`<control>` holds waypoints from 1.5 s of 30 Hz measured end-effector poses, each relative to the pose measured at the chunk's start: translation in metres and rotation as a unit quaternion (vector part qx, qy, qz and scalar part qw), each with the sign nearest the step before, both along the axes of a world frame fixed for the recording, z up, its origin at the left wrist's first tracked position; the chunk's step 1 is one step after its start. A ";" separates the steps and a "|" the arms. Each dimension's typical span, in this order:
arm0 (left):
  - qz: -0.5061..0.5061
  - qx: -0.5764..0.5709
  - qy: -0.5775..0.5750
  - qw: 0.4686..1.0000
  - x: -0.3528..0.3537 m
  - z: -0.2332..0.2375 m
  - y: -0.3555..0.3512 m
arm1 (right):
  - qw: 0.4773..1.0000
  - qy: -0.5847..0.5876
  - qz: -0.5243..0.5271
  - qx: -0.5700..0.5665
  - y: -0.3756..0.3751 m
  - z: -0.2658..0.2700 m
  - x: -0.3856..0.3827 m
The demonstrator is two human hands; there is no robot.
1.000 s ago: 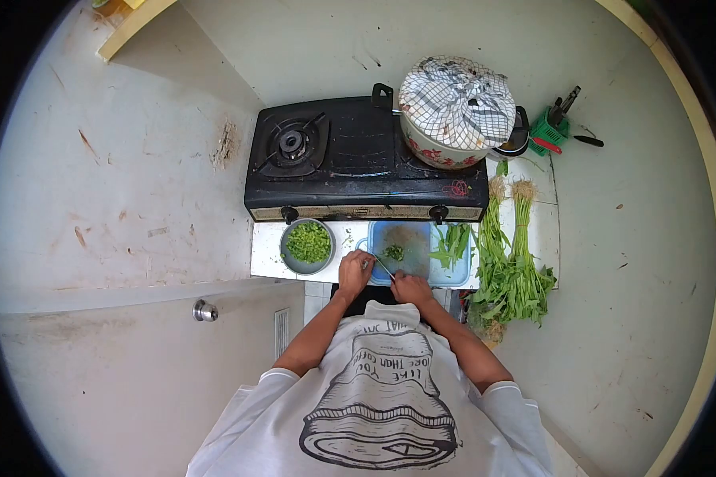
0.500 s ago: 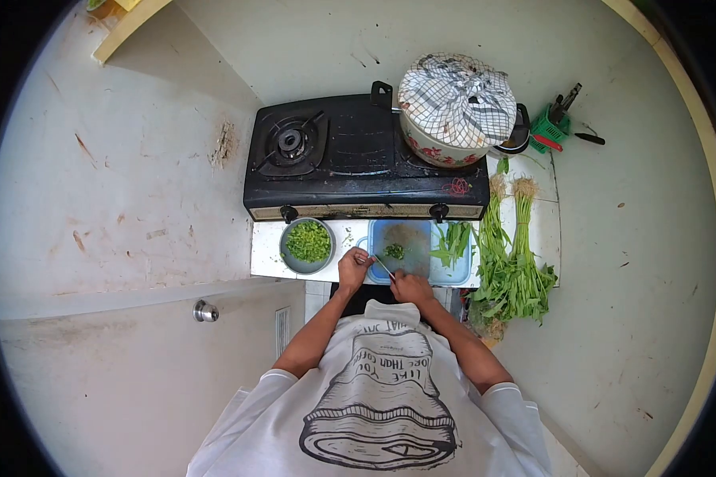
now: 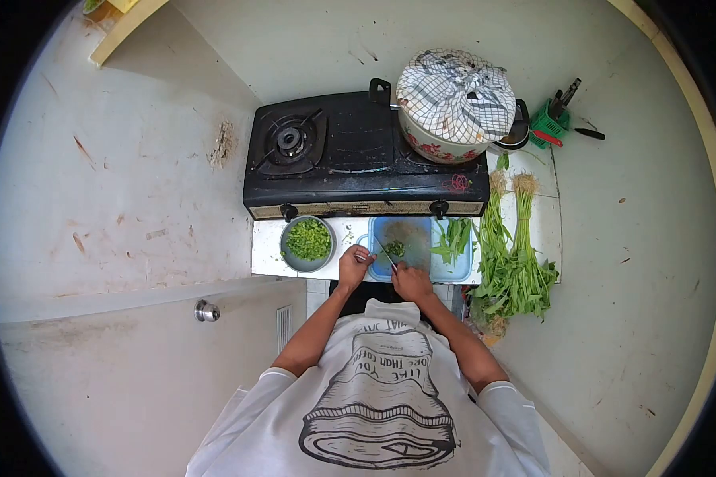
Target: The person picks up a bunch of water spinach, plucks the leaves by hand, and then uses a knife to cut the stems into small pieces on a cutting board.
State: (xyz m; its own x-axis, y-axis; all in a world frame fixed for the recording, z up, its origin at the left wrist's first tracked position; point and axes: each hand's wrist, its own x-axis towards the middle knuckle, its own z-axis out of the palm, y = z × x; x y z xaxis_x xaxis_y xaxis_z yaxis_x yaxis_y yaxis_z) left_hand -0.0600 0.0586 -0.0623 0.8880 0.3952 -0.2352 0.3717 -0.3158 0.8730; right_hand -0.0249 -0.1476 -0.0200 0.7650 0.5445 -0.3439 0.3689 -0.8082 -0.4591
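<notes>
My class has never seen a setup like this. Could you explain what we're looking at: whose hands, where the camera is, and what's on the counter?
There is no machine: these are a person's bare hands, seen by a camera worn on the head, looking forward and down. The right hand holds a knife over a blue tray, where a little heap of chopped greens lies. The left hand is curled near the tray's left side; anything between its fingertips is too small to identify. Loose leaves lie on the tray's right part. To the left, a grey bowl holds cut green pieces; to the right lie leafy stems. Behind, a cloth-topped pot stands on a black stove.
</notes>
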 end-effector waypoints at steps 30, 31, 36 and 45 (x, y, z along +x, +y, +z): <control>-0.011 0.055 0.015 0.998 0.000 0.015 -0.005 | 0.999 -0.038 0.011 0.004 -0.013 -0.003 -0.010; -0.011 0.055 0.013 0.998 0.000 0.015 -0.005 | 0.999 -0.047 0.009 0.006 -0.014 -0.003 -0.011; -0.015 0.054 0.006 0.998 0.000 0.011 -0.003 | 0.998 -0.057 0.013 0.008 -0.018 0.004 -0.013; -0.065 0.101 -0.016 0.993 -0.005 0.024 -0.003 | 0.999 -0.033 0.038 -0.008 -0.017 -0.001 -0.013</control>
